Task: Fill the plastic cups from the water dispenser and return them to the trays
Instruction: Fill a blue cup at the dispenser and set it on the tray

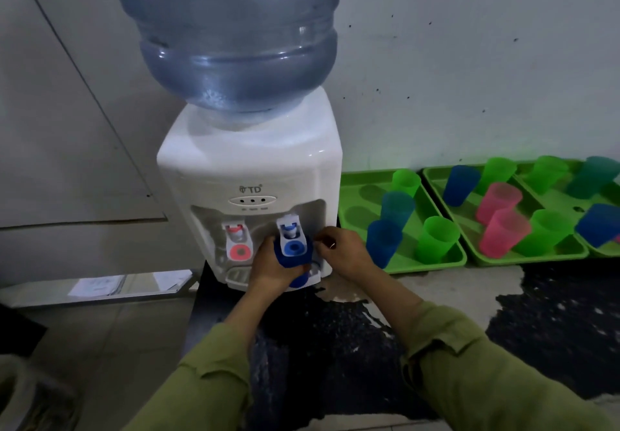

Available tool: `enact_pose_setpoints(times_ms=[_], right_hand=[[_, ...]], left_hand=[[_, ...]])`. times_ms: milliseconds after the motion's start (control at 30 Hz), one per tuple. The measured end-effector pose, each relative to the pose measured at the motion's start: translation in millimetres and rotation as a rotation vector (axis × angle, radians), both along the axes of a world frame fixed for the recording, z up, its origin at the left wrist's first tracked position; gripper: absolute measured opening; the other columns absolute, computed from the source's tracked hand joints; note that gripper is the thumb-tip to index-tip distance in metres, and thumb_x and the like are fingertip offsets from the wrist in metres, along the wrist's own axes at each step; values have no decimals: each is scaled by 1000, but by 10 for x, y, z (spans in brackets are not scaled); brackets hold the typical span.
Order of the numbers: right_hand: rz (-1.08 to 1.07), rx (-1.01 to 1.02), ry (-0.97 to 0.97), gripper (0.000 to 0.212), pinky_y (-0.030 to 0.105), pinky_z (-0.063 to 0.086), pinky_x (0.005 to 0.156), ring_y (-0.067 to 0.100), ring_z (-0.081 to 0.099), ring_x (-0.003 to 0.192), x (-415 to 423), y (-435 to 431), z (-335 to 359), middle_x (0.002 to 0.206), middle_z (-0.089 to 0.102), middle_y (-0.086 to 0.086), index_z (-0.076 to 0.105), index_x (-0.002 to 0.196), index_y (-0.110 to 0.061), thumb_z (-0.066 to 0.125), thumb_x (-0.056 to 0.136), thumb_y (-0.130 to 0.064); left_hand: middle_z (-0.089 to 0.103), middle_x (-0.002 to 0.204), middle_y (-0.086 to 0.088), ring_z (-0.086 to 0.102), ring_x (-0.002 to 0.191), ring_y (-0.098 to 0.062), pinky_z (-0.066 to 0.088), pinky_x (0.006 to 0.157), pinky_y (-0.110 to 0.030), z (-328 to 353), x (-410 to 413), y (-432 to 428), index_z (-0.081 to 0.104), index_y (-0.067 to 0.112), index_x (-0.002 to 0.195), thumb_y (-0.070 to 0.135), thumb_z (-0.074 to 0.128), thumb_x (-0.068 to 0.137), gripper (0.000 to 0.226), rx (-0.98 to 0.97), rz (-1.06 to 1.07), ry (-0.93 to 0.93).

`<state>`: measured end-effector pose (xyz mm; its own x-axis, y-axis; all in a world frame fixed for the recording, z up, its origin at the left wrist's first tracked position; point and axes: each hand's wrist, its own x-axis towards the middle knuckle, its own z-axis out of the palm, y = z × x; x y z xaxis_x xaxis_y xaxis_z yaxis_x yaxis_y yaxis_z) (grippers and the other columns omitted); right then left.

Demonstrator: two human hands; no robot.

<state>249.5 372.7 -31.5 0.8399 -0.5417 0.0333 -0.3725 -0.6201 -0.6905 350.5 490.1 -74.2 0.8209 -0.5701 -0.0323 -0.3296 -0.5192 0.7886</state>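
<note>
The fingers (266,246) of the left hand (270,271) are curled round a blue cup (298,281) and grip it. The cup sits right under the blue tap (292,241), close against the front of the water dispenser (248,169), just above its little drip tray (238,276). The fingers (322,240) of the right hand (345,254) are curled too, just beside the blue tap on its right, but I cannot tell if they press or hold anything. Both arms wear green sleeves (469,373). Next to the blue tap, on its left, is a red tap (237,241). A big blue water bottle (231,38) stands upside down on top of the dispenser. The dispenser stands on a dark, spotty tabletop (335,346) with pale worn patches. To the right, along the white wall (469,61), lie three green trays side by side. The nearest tray (426,265) holds two green cups, a teal cup and a blue cup. The middle tray (530,258) holds two pink cups (501,229), two green cups and a blue one. The far tray (604,251) holds more cups in green, teal and blue.
</note>
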Motion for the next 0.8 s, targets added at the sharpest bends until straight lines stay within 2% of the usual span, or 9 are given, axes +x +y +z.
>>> enact_pose_setpoints(times_ms=[67,167,300,367,467,600,667,733,800], right_hand=[[-6,-3,9,23,28,45,74,27,63,93,18,17,-9,100,71,12,68,105,-10,58,88,-22],[-18,-31,28,22,24,42,68,25,64,91,48,51,-40,98,72,10,70,102,-12,59,88,-24],[-2,-43,80,27,34,49,70,32,64,84,135,106,-55,88,70,17,69,88,-4,60,88,-30],[8,-49,108,32,33,42,63,34,61,78,181,146,-69,76,64,19,60,70,-3,59,88,-30],[-3,-68,124,41,28,32,58,34,58,73,216,176,-61,64,50,14,43,54,-11,58,89,-27],[33,-40,158,32,29,33,59,34,57,73,153,184,-8,72,57,21,50,63,-4,58,88,-23],[70,-15,159,27,29,34,59,29,55,71,93,191,43,71,56,18,57,67,-2,58,86,-21],[101,22,157,26,26,32,57,20,51,68,38,190,125,69,56,13,59,66,-6,59,87,-21],[114,72,149,32,22,33,50,14,47,61,-9,195,228,62,52,6,53,58,-13,59,88,-23]], left_hand=[[64,103,-6,61,93,-24,48,74,-29,-29,24,8,53,10,104,28,81,60,55,-22,15,14],[61,113,-9,60,101,-28,46,79,-29,-82,32,57,46,8,108,23,84,59,64,-50,37,26],[60,118,-8,59,105,-26,45,82,-28,-104,27,79,45,13,107,20,85,58,64,-74,13,37],[61,117,-7,59,105,-26,44,80,-26,-106,28,85,44,18,103,19,85,59,60,-89,2,44],[61,118,-8,59,106,-27,45,82,-29,-107,34,86,46,16,105,19,84,59,60,-91,4,44],[57,102,3,58,94,-20,42,76,-26,-99,23,111,43,24,94,18,85,58,56,-113,-2,37],[55,100,4,56,90,-17,42,75,-26,-90,15,119,42,27,90,17,85,58,54,-130,-13,40],[60,107,-3,58,95,-20,45,78,-29,-104,16,107,47,19,99,15,86,59,56,-142,6,76],[61,115,-10,59,101,-23,46,81,-30,-115,17,99,48,9,108,11,87,58,64,-165,31,112]])
